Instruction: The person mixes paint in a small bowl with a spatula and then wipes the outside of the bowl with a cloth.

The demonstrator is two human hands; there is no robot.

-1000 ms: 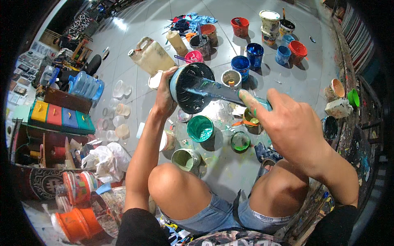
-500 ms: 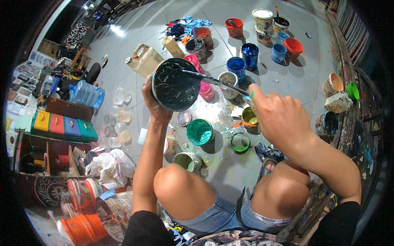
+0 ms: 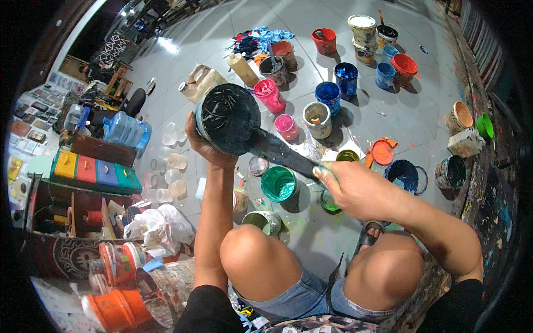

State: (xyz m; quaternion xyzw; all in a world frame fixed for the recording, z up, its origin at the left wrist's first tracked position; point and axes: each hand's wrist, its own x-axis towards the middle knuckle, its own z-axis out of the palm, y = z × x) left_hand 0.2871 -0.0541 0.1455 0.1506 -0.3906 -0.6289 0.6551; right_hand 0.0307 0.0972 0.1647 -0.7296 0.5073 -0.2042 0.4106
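My left hand [image 3: 206, 145] grips a tilted container [image 3: 226, 115] from its left side; dark, wet paint coats the inside. A flat stirrer [image 3: 283, 154], covered in dark paint, lies with its far end at the container's lower right rim. Its near end is in the closed fingers of my right hand [image 3: 350, 188]. Below them stand a tub of green paint [image 3: 277, 183] and a pale-green pot [image 3: 261, 225] near my left knee. A dark-blue bucket with a handle [image 3: 401, 178] sits beside my right hand.
Several paint pots surround me, including pink [image 3: 268, 97], blue [image 3: 345, 77] and red [image 3: 404, 71]. A jerrycan [image 3: 201, 83] and rags [image 3: 269, 39] lie farther off. Clear cups [image 3: 176, 161], a white bag [image 3: 164, 227] and stacked buckets [image 3: 119, 305] are at left, a stained wooden edge [image 3: 477, 188] at right.
My right hand and the stirrer have dropped lower, the blade moving from inside the container to its lower rim. The container has shifted slightly left, and a dark-blue bucket has come into sight.
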